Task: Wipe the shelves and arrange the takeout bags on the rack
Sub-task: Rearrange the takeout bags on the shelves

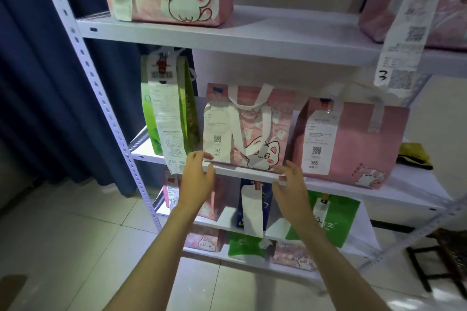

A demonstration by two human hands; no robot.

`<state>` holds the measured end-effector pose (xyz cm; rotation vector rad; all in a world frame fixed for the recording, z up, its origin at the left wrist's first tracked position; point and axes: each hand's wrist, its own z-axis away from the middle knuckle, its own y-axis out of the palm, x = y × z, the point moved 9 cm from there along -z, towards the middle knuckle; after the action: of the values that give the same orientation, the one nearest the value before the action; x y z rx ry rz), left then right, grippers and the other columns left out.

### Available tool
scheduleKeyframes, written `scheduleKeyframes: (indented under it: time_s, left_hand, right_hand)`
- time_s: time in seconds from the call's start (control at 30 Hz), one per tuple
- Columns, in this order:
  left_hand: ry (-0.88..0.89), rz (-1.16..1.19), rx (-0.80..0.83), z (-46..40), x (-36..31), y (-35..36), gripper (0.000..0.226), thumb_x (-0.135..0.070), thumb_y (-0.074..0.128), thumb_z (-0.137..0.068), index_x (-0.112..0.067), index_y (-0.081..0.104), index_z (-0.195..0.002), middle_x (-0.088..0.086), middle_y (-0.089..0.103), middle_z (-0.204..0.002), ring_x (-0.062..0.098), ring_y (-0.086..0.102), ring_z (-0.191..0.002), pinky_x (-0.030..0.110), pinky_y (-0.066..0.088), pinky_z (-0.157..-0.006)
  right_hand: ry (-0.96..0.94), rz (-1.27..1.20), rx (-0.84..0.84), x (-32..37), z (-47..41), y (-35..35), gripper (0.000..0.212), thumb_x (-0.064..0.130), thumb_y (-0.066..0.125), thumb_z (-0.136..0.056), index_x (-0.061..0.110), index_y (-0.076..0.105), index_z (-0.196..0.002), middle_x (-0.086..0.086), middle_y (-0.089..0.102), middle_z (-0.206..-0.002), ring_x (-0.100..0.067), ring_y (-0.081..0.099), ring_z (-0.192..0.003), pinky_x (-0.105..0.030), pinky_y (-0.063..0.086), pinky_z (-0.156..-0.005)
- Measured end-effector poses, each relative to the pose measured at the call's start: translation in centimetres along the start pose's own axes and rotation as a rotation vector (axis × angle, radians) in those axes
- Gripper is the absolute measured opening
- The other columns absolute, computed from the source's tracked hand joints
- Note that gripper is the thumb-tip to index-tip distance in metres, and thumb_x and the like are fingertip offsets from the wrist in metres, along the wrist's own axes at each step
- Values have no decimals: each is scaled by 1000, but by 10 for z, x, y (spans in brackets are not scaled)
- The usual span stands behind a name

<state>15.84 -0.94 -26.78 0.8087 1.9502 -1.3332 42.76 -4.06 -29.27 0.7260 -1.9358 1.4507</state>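
The cat bag (255, 131) stood at the front edge of the middle shelf (328, 184), between the green bag (184, 108) and the pink bag (353, 144). The left hand (195, 177) and right hand (290, 184) reached up to its bottom corners (fingers loosely spread, just touching, gripping nothing).

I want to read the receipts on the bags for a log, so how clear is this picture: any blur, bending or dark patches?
Head view: wide-angle bending bows the rack post and shelf edges; the receipt numbers on the cat bag and the plain pink bag are just legible, the fine print is smeared; the curtain side is dim; both hands, left hand and right hand, look slightly soft.
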Motion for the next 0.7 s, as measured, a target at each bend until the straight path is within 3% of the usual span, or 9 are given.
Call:
scheduleKeyframes:
  time_s: [0.03, 0.1, 0.2, 0.3, 0.4, 0.5, 0.57, 0.63, 0.7]
  left_hand:
    - [25, 20, -4, -7, -3, -2, 18, -5, 56, -100, -12, 63, -115, 2, 54, -125, 9, 52, -109, 10, 41, -85]
    - [65, 47, -15, -20, -8, -6, 20, -6, 56, -100, -11, 62, -118, 3, 55, -127, 10, 53, -111, 15, 39, -93]
    - [74, 88, -4, -36, -9, -5, 20, -10, 59, -100, -13, 59, -120, 3, 51, -127, 12, 52, -107, 19, 41, -93]
    - [66, 118, 15, -50, -7, -2, 20, -15, 61, -101, -16, 60, -121, 2, 53, -123, 15, 52, -101, 25, 44, -93]
    - [69, 154, 33, -63, -5, 0, 19, -11, 59, -100, -15, 64, -118, 1, 58, -118, 17, 56, -98, 26, 43, -90]
    - [51, 188, 56, -69, 0, 2, 22, -7, 59, -97, -17, 66, -115, 0, 60, -119, 13, 56, -101, 28, 46, -93]
    - [40, 238, 62, -70, 5, 6, 24, -5, 60, -96, -21, 66, -112, -2, 60, -118, 7, 55, -102, 25, 44, -94]
    - [56, 269, 50, -69, 3, 7, 26, -3, 61, -94, -23, 67, -108, -3, 60, -116, -6, 54, -104, 12, 40, -91]
    - [58, 284, 48, -66, 2, 9, 27, 0, 62, -92, -22, 68, -107, -2, 60, -117, -16, 51, -105, 1, 37, -87]
  right_hand:
    - [15, -5, -20, 3, -6, 1, 37, 8, 62, -97, 20, 61, -132, 0, 33, -158, -16, 55, -125, -17, 39, -110]
    - [36, -39, -63, 8, -15, 2, 33, 8, 62, -96, 20, 63, -127, -1, 32, -158, -21, 54, -128, -31, 40, -116]
    - [64, -28, -107, 13, -28, 4, 32, 9, 63, -96, 18, 64, -126, -3, 37, -155, -23, 46, -137, -45, 39, -119]
    - [76, 6, -135, 17, -36, 3, 33, 9, 64, -95, 16, 65, -128, -4, 45, -148, -22, 47, -135, -45, 41, -117]
    - [73, 4, -172, 16, -42, -2, 32, 6, 65, -94, 14, 66, -124, -3, 57, -129, -23, 58, -116, -46, 50, -106]
    - [126, -65, -162, 13, -44, -2, 31, 9, 63, -96, 17, 65, -125, 2, 57, -126, -19, 60, -113, -42, 51, -106]
    - [146, -151, -151, 7, -43, 3, 32, 7, 60, -98, 26, 64, -123, 4, 57, -125, -16, 60, -110, -36, 50, -104]
    - [141, -237, -144, 8, -44, 5, 37, 5, 56, -100, 35, 62, -122, 3, 59, -125, -9, 58, -95, -30, 49, -90]
    - [167, -311, -140, 6, -45, 6, 38, 5, 53, -102, 31, 62, -128, 3, 61, -130, -4, 52, -84, -27, 45, -80]
